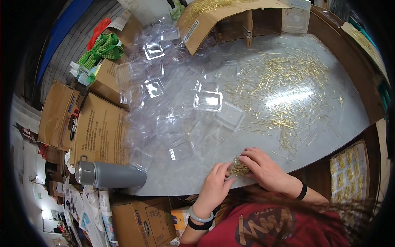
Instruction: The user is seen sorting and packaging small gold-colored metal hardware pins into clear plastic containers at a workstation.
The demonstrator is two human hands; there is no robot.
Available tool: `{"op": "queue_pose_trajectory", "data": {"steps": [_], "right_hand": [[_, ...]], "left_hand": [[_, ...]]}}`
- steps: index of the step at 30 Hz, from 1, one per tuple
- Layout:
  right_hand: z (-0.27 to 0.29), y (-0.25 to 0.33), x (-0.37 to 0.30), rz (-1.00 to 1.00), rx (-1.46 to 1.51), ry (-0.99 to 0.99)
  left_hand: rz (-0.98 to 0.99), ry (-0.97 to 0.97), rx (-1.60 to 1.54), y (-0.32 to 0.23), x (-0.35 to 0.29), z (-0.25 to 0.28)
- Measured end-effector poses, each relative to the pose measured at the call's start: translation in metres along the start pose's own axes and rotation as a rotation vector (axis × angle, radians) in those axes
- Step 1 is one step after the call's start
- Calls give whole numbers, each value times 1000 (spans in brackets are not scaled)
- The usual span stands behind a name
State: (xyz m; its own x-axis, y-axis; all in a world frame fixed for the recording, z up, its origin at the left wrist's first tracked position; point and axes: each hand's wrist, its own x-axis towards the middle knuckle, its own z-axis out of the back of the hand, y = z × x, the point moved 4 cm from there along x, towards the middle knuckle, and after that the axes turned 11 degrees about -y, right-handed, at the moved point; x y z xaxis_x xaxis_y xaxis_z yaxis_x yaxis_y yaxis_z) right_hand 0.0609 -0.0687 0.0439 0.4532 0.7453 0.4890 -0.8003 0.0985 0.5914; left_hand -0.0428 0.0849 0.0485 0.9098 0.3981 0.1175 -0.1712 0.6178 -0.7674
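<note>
At the near edge of the grey table (181, 181), both my hands close around a small bunch of thin gold wire hooks (238, 169). My left hand (216, 183) grips the bunch from the left with thumb and fingers, partly covering it. From the right, my right hand (265, 166) curls its fingers over the top of the same bunch. Many more loose gold wire hooks (284, 117) lie scattered across the right half of the table. Clear plastic blister trays (207, 101) are heaped over the left and middle.
A grey bottle (119, 175) lies on its side at the table's left corner, beside cardboard boxes (101, 131). An opened carton (230, 16) with gold wire on top stands at the back. Packed gold pieces fill a box (349, 173) at the lower right.
</note>
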Motion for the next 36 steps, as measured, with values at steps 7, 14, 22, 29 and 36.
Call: {"op": "queue_pose_trajectory", "data": {"steps": [7,14,22,29,36], "right_hand": [[-7,-8,-1,68,103,94],[25,-1,-8,-89,42,-35],[12,-7,-13,-48,-72,-59],[3,-3,-10,31,-106,30],[-3,-1,-8,58,-154,-22]], "left_hand": [[-174,9,67,-3,1,-13],[-287,-7,287,-15,12,-8],[-242,-20,209,-17,13,-25],[-247,-83,125,-8,-8,-43],[-263,7,1,-14,-10,-41]]}}
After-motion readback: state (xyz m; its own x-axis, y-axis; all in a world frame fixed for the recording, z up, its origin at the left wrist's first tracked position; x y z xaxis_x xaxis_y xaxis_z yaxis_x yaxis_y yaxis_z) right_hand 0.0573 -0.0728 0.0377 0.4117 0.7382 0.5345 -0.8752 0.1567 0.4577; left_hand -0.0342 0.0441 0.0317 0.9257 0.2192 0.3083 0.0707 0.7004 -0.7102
